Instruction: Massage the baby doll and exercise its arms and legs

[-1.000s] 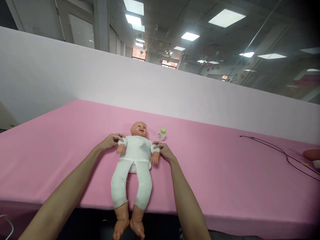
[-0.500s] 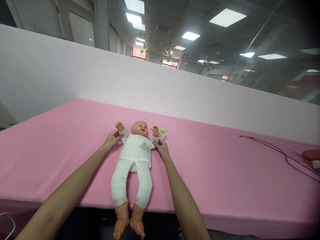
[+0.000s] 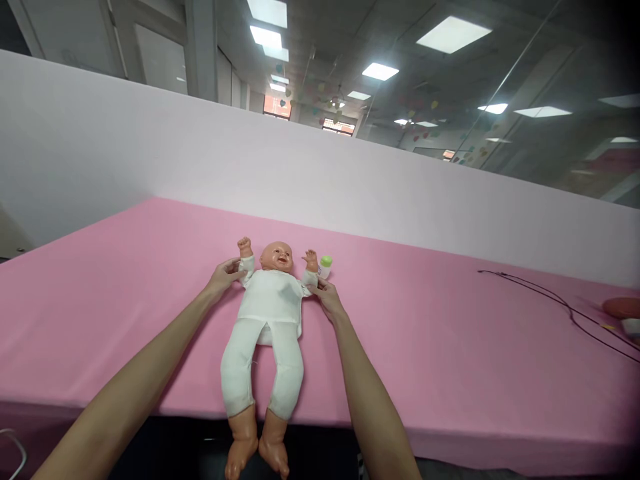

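Note:
A baby doll (image 3: 273,300) in a white cloth body lies on its back, its bare feet reaching past the table's near edge. Both its forearms point upward. My left hand (image 3: 224,279) is closed with thumb and fingers on the doll's sleeve at the left of the picture. At the other sleeve, my right hand (image 3: 327,297) pinches the white cloth near the elbow; some fingertips are hidden behind it. Just beyond that doll hand is a small baby bottle (image 3: 325,267) with a green cap, partly covered by the doll's arm.
Pink cloth (image 3: 425,347) covers the table. A white partition (image 3: 300,173) runs along its far side. Thin black cables (image 3: 550,297) trail across the right part, close to a reddish-brown rounded object (image 3: 621,307) at the edge of view.
The doll's arm at the left has swung more upright and a little inward, with my left hand at its sleeve. The view has shifted slightly; my right hand stays at the other sleeve.

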A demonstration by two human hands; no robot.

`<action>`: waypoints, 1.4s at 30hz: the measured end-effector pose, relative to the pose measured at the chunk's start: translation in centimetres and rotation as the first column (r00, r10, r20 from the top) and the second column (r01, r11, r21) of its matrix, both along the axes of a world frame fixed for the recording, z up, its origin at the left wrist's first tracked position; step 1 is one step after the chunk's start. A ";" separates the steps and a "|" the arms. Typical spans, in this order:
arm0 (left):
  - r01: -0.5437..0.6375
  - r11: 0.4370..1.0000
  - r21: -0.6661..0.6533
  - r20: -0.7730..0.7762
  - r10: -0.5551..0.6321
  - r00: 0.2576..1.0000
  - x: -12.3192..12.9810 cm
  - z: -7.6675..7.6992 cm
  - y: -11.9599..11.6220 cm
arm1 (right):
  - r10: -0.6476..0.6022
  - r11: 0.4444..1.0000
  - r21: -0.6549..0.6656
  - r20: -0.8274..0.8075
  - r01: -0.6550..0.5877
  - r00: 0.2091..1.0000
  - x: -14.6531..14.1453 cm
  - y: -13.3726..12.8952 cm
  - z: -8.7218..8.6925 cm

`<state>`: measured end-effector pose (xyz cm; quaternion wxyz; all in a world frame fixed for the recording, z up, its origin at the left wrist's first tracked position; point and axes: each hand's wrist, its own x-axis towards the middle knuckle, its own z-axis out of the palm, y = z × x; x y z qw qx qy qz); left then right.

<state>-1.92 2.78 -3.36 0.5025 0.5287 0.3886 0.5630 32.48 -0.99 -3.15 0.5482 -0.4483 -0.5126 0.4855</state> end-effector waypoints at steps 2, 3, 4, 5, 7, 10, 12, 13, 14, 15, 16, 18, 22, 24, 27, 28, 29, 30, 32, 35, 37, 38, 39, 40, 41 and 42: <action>0.041 0.997 0.058 -0.021 -0.040 0.999 -0.6 0.3 -0.2 | 0.056 0.998 -0.004 -0.013 -0.056 0.998 0.5 -0.1 0.0; 0.079 0.994 0.070 -0.053 -0.075 0.996 -0.9 0.4 -0.3 | 0.076 0.997 -0.001 -0.009 -0.076 0.997 0.7 -0.2 -0.1; 0.131 0.989 0.069 -0.090 -0.125 0.988 -1.2 0.4 -0.2 | 0.094 0.996 0.002 -0.002 -0.094 0.996 0.8 -0.3 -0.2; 0.189 0.980 0.065 -0.123 -0.180 0.976 -1.5 0.3 -0.2 | 0.111 0.994 0.004 0.008 -0.111 0.994 0.9 -0.4 -0.3; 0.292 0.954 0.059 -0.179 -0.278 0.944 -1.9 0.1 0.0 | 0.152 0.988 -0.005 0.037 -0.152 0.988 1.1 -0.5 -0.3; 0.338 0.940 0.051 -0.215 -0.320 0.923 -2.4 -0.3 0.3 | 0.166 0.986 -0.009 0.071 -0.166 0.984 1.2 -0.5 -0.3; 0.317 0.947 0.041 -0.177 -0.306 0.936 -2.4 -0.3 0.2 | 0.127 0.992 0.008 0.073 -0.128 0.989 1.0 -0.5 -0.1; 0.293 0.956 0.033 -0.141 -0.286 0.948 -2.2 -0.3 0.1 | 0.093 0.995 0.020 0.074 -0.095 0.993 0.9 -0.5 0.0; 0.253 0.967 0.031 -0.105 -0.249 0.963 -2.0 -0.1 0.0 | 0.057 0.998 0.032 0.076 -0.060 0.995 0.7 -0.5 0.2; 0.200 0.979 0.036 -0.077 -0.197 0.977 -1.6 0.0 -0.2 | 0.023 0.999 0.040 0.081 -0.026 0.996 0.4 -0.5 0.3; 0.139 0.989 0.048 -0.055 -0.136 0.989 -1.2 0.2 -0.3 | -0.007 0.999 0.044 0.089 0.003 0.996 0.2 -0.6 0.5; 0.031 0.997 0.077 -0.026 -0.030 0.999 -0.4 0.4 -0.6 | -0.047 0.998 0.051 0.116 0.041 0.992 -0.4 -0.7 0.7; -0.016 0.997 0.072 -0.082 0.022 0.996 0.8 0.0 -0.4 | -0.095 0.994 0.065 0.223 0.082 0.970 -1.1 -0.7 0.4; -0.041 0.997 0.063 -0.159 0.051 0.986 1.2 -0.6 0.0 | -0.144 0.990 0.035 0.272 0.139 0.951 -1.1 -0.4 0.1; -0.107 0.994 -0.001 -0.263 0.103 0.959 1.6 -1.2 0.7 | -0.183 0.980 -0.021 0.311 0.199 0.933 -1.1 0.1 -0.3; -0.124 0.992 -0.030 -0.292 0.110 0.950 1.7 -1.3 0.8 | -0.176 0.980 -0.035 0.311 0.196 0.934 -1.0 0.3 -0.3; -0.134 0.990 -0.054 -0.311 0.111 0.944 1.8 -1.2 0.9 | -0.165 0.981 -0.044 0.301 0.187 0.939 -1.0 0.4 -0.3; -0.134 0.988 -0.071 -0.317 0.105 0.943 1.8 -1.1 1.0 | -0.151 0.984 -0.049 0.280 0.171 0.948 -0.9 0.5 -0.2; -0.096 0.992 -0.078 -0.281 0.070 0.957 1.6 -0.6 0.8 | -0.113 0.991 -0.049 0.197 0.125 0.974 -0.6 0.5 -0.1; -0.003 0.999 -0.052 -0.151 -0.005 0.989 0.6 0.5 0.1 | -0.039 0.999 -0.028 0.018 0.040 0.999 0.1 0.3 0.3; 0.035 0.999 -0.021 -0.091 -0.036 0.995 -0.3 1.0 -0.3 | 0.018 1.000 -0.019 -0.039 -0.019 0.999 0.6 0.0 0.5; 0.050 0.999 0.002 -0.083 -0.050 0.995 -0.7 1.1 -0.4 | 0.047 0.999 -0.016 -0.033 -0.048 0.998 0.9 -0.1 0.5; 0.071 0.997 0.032 -0.091 -0.067 0.994 -1.1 1.2 -0.5 | 0.077 0.997 -0.015 -0.010 -0.077 0.997 1.1 -0.2 0.5; 0.101 0.993 0.060 -0.114 -0.094 0.989 -1.5 1.2 -0.5 | 0.108 0.994 -0.014 0.022 -0.108 0.994 1.3 -0.4 0.5; 0.140 0.987 0.080 -0.147 -0.128 0.981 -1.9 1.1 -0.4 | 0.142 0.990 -0.011 0.055 -0.142 0.988 1.4 -0.5 0.5; 0.186 0.978 0.092 -0.186 -0.167 0.968 -2.3 1.1 -0.3 | 0.177 0.984 -0.009 0.088 -0.177 0.980 1.6 -0.7 0.5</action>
